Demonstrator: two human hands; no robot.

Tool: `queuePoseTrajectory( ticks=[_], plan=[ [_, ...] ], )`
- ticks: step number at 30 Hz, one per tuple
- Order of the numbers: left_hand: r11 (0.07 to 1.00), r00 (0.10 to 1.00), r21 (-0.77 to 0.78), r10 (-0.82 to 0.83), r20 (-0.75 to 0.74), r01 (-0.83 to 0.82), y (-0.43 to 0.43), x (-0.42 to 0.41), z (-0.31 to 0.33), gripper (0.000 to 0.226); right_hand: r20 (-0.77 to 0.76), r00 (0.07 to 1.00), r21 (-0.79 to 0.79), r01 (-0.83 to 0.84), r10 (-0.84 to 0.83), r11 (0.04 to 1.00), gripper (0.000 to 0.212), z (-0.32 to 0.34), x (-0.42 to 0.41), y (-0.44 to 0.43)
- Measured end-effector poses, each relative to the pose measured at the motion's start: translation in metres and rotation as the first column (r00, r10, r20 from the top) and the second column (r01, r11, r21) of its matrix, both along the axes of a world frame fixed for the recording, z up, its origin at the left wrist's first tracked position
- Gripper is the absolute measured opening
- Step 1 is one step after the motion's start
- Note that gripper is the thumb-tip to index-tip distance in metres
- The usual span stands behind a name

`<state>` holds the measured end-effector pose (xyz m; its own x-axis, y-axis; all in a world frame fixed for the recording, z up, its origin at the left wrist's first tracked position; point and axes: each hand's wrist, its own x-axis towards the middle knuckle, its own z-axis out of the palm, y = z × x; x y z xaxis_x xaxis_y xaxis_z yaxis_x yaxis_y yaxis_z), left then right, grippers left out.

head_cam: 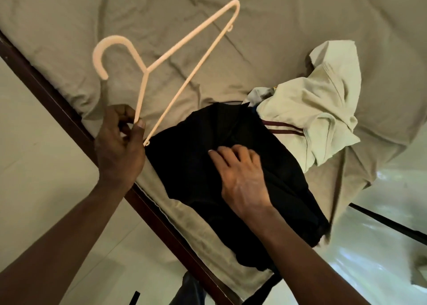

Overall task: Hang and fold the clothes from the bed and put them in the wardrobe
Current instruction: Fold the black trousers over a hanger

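A pale pink plastic hanger (161,61) is held up over the bed. My left hand (120,146) pinches its lower corner between thumb and fingers. A black garment (191,166) lies spread across the bed's near edge. My right hand (240,177) rests on top of it, with the fingers curled into the cloth at a fold. Behind it sits a crumpled pale green garment (318,110) with dark red stripes, on top of other clothes.
The bed has a wrinkled beige sheet (254,27) and a dark brown wooden frame (57,103) running diagonally. Pale floor (34,166) lies at the left, and shiny floor at the right. A thin black bar (392,226) crosses the right side.
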<state>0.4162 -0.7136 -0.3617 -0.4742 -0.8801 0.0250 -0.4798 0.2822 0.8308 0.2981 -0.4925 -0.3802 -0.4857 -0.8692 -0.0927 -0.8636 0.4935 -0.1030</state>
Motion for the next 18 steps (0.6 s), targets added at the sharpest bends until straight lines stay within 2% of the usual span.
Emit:
queuePoseTrajectory(
  ticks=[2,3,5,7,10,12,15,18],
  plan=[
    [0.999,0.999,0.042,0.000,-0.042,0.002,0.019,0.006,0.002,0.016,0.040,0.998,0.001,-0.045,0.044,0.999,0.069,0.000,0.002,0.006],
    [0.997,0.998,0.074,-0.005,-0.065,0.009,0.027,0.008,0.002,0.014,0.066,0.998,-0.003,0.005,-0.005,1.000,0.072,0.002,0.001,0.009],
    [0.987,0.991,0.154,-0.022,-0.129,0.042,0.044,0.010,0.006,0.012,0.136,0.961,0.000,0.242,-0.240,0.970,0.079,0.009,-0.003,0.016],
    [0.972,0.981,0.218,-0.045,-0.190,0.087,0.059,0.011,0.012,0.018,0.235,0.844,0.017,0.493,-0.483,0.870,0.077,0.015,-0.011,0.028],
    [0.934,0.963,0.312,-0.093,-0.252,0.172,0.081,0.012,0.024,0.024,0.408,0.666,0.076,0.657,-0.625,0.750,0.056,0.026,-0.026,0.053],
    [0.907,0.956,0.367,-0.112,-0.270,0.209,0.098,0.014,0.028,0.021,0.421,0.627,0.188,0.647,-0.656,0.739,0.060,0.034,-0.036,0.075],
    [0.873,0.954,0.421,-0.142,-0.264,0.247,0.122,0.019,0.030,0.018,0.391,0.599,0.464,0.527,-0.699,0.712,0.072,0.032,-0.046,0.116],
    [0.844,0.949,0.456,-0.178,-0.258,0.283,0.148,0.027,0.029,0.014,0.381,0.558,0.614,0.444,-0.738,0.653,0.062,0.019,-0.046,0.162]
  ],
)
